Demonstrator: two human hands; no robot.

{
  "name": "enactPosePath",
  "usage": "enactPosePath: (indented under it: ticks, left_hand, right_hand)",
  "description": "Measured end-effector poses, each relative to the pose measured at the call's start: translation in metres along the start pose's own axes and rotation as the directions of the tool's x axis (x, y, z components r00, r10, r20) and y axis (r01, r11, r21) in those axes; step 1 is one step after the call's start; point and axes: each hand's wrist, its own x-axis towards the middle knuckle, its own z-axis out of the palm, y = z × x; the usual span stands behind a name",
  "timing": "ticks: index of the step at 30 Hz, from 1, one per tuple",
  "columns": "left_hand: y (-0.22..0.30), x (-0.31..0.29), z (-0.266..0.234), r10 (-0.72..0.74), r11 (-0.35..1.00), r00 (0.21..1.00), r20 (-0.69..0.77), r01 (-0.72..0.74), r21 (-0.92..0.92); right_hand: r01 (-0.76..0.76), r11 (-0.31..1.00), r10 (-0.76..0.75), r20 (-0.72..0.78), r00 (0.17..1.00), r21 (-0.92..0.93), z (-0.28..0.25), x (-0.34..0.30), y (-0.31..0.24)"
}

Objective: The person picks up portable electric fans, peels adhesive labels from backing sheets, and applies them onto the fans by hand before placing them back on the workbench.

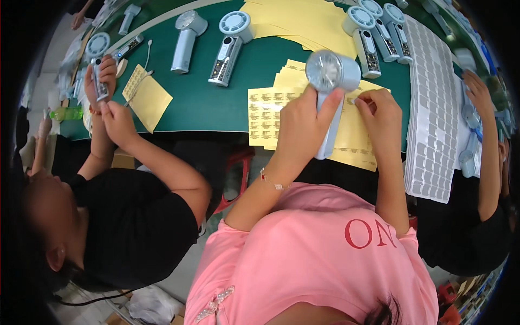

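Note:
My left hand (306,119) is wrapped round the handle of a light blue handheld fan (347,73), its round head up and its handle pointing down toward me. Close by on the right, the thumb and fingers of my right hand (382,111) are pinched together; a small pale bit, perhaps a sticker, shows at the fingertips. Both hands are over yellow sheets of printed labels (262,116) at the table's near edge.
Several fans stand beyond my hands, like this fan (232,49) and this fan (364,46). More yellow sheets (292,21) lie at the back of the green table (208,103). Grey-patterned white sheets (430,114) lie right. Co-workers sit on both sides; the left one's hand (116,122) works on a fan.

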Motion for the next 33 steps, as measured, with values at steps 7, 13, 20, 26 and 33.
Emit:
enactPosePath:
  ticks: [7, 13, 20, 26, 33]
  left_hand:
    - [-0.015, 0.045, 0.009, -0.002, 0.999, 0.999, 0.053, 0.000, 0.033]
    - [-0.018, 0.043, 0.016, -0.081, 0.997, 0.994, 0.074, 0.082, -0.008]
    - [-0.024, 0.036, 0.015, -0.069, 0.998, 0.997, 0.026, 0.068, 0.013]
    - [-0.017, 0.035, 0.014, 0.008, 0.999, 1.000, 0.019, -0.009, 0.048]
    - [-0.007, 0.033, 0.010, 0.015, 0.996, 0.998, 0.053, -0.019, 0.086]
  right_hand:
    - [0.108, 0.991, -0.102, 0.073, 0.992, -0.081, 0.013, 0.015, 0.003]
    - [0.081, 0.995, -0.078, 0.050, 0.996, -0.058, 0.018, 0.009, 0.003]
    - [0.192, 0.972, -0.200, 0.046, 0.979, 0.138, 0.003, -0.006, 0.002]
    - [-0.032, 0.973, 0.045, -0.052, 0.998, 0.230, 0.004, 0.005, 0.005]
    - [0.007, 0.999, -0.007, -0.006, 1.000, 0.046, 0.017, 0.013, 0.006]
